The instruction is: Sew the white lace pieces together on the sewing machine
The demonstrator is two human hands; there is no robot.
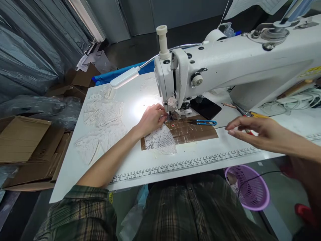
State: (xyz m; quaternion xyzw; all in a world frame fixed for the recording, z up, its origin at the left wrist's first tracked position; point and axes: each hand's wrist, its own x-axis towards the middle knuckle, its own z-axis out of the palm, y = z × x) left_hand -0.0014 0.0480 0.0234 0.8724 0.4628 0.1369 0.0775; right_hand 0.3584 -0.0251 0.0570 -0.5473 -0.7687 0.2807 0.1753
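Head view: L hand (150, 117) by sewing mach. (220, 63) & lace (162, 140), fingers bent, grip unclear; R hand (265, 134) over table (195, 149), fingers released.

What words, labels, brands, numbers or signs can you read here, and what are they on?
"10": on the ruler strip; its other numbers are mostly too small to quote surely.
Yellow marking on the sewing machine: too blurred.
Hanging paper: unreadable.

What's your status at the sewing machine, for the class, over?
Left hand by machine head, grip unclear. Right hand off the lace, nothing visible in grip. White lace partly on brown sheet; blue snips lie nearby.
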